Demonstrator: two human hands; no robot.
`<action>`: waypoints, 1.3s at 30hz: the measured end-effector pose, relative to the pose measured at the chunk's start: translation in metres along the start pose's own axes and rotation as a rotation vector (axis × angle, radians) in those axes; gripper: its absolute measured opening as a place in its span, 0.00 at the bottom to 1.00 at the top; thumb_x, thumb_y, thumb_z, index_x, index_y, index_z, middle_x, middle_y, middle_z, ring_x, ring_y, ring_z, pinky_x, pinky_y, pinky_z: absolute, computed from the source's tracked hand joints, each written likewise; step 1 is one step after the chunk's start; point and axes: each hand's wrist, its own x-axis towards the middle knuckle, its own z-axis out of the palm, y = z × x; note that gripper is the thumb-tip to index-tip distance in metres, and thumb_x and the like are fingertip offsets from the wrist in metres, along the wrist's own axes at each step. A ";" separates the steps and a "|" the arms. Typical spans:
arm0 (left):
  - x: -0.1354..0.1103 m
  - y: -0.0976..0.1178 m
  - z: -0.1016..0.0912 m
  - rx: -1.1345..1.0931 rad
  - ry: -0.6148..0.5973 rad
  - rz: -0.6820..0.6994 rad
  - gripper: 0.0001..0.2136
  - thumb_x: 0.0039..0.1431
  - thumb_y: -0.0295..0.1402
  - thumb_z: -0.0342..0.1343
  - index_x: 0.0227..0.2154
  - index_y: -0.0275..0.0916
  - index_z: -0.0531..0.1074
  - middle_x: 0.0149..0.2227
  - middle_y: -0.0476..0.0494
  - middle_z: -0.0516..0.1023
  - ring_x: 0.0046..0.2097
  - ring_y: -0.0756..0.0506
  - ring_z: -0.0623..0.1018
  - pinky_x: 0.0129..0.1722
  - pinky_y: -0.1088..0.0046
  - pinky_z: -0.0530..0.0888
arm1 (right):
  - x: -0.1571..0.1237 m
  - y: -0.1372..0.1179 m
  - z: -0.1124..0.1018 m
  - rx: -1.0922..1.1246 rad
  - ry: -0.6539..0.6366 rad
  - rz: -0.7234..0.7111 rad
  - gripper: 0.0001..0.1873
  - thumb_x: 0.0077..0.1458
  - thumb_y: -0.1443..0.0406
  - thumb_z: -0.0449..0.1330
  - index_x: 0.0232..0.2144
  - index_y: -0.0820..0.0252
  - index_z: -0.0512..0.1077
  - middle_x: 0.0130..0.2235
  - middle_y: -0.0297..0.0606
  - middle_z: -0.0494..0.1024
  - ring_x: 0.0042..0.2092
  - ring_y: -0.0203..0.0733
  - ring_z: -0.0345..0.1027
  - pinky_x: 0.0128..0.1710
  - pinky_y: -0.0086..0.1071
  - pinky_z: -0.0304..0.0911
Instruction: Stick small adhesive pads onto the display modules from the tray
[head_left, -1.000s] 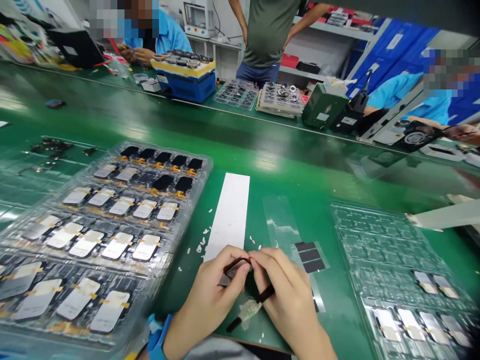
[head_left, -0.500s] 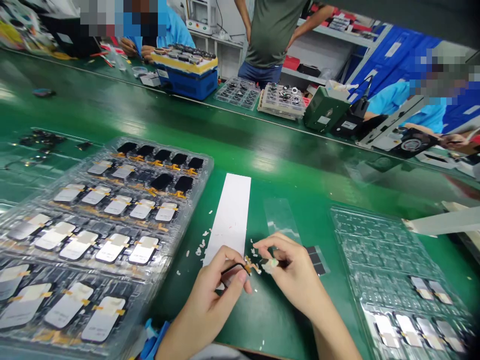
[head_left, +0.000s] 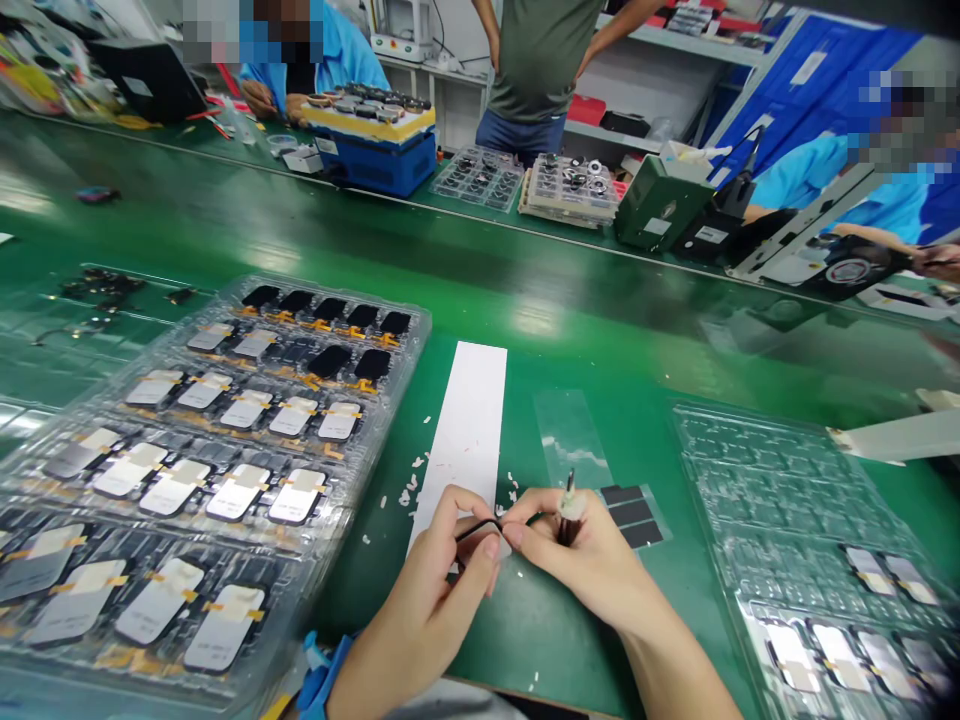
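Green desk (head_left: pixel 525 630) under a clear tray of display panels (head_left: pixel 420 330) at 10 o'clock. Hands meet near 6 o'clock, wrists low. Left hand (head_left: pixel 424 590): fingers (head_left: pixel 487 548) pinch a thin black strip (head_left: pixel 478 530), light, flimsy, best taken by its end. Right hand (head_left: pixel 577 560): fingers (head_left: pixel 529 535) curl round an upright dark stick (head_left: pixel 568 530) topped by a pale wad (head_left: pixel 571 506).

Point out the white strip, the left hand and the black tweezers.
White strip (head_left: pixel 468 430): head view, its middle.
Left hand (head_left: pixel 427 595): head view, back of the hand.
Black tweezers (head_left: pixel 478 530): head view, exposed shank.
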 end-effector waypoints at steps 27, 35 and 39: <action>0.005 -0.004 -0.001 0.045 0.043 -0.014 0.09 0.72 0.43 0.43 0.41 0.44 0.56 0.26 0.56 0.65 0.27 0.51 0.63 0.27 0.77 0.62 | -0.015 -0.016 -0.016 -0.337 0.328 -0.265 0.10 0.59 0.59 0.59 0.30 0.57 0.75 0.28 0.33 0.73 0.29 0.34 0.63 0.28 0.28 0.56; 0.010 0.003 0.002 0.368 -0.102 0.152 0.08 0.73 0.37 0.40 0.44 0.42 0.63 0.44 0.41 0.78 0.47 0.45 0.77 0.47 0.66 0.73 | -0.076 -0.008 -0.106 -1.094 0.593 -0.023 0.12 0.58 0.56 0.62 0.39 0.55 0.76 0.32 0.35 0.73 0.31 0.40 0.67 0.29 0.32 0.58; 0.015 0.013 0.030 0.701 -0.257 0.355 0.10 0.72 0.33 0.42 0.50 0.42 0.65 0.55 0.38 0.75 0.60 0.41 0.71 0.58 0.58 0.70 | -0.063 0.007 -0.122 -1.090 0.370 -0.033 0.30 0.49 0.61 0.71 0.55 0.48 0.70 0.54 0.37 0.73 0.48 0.45 0.73 0.43 0.34 0.67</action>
